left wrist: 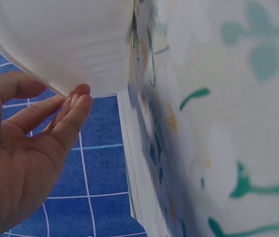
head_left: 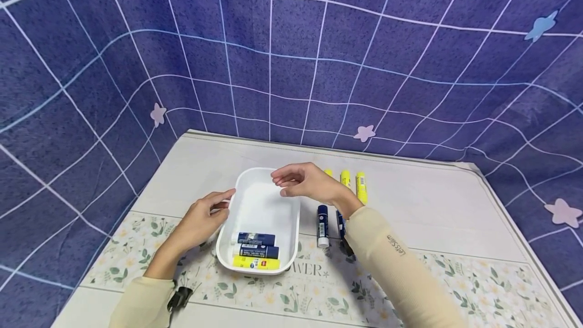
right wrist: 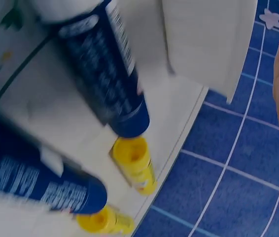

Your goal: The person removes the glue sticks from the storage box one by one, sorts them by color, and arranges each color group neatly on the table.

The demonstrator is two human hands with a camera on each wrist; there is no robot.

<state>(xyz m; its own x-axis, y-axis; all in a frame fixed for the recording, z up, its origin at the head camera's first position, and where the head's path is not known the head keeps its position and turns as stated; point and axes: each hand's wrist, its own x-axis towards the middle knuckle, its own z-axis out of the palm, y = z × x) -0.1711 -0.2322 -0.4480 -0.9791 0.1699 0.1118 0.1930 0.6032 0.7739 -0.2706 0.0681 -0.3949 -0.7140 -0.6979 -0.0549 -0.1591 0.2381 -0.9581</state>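
Note:
A white tray (head_left: 255, 201) lies on the table, with two navy glue sticks (head_left: 257, 252) and a yellow glue stick (head_left: 256, 262) side by side at its near end. My left hand (head_left: 206, 218) touches the tray's left side; in the left wrist view its fingertips (left wrist: 82, 90) rest against the outer wall below the rim. Over the tray's far right edge hovers my right hand (head_left: 306, 182), its fingers loosely bent and nothing visible between them. Right of the tray stand a navy glue stick (head_left: 323, 227), another navy one (head_left: 340, 223) partly covered by my sleeve, and yellow glue sticks (head_left: 361, 187) farther back.
A floral cloth band (head_left: 455, 277) printed with lettering crosses the near part of the white table (head_left: 423, 196). Behind the table's far edge hangs a blue curtain (head_left: 291, 65) with a grid and stars. The right forearm passes above the glue sticks.

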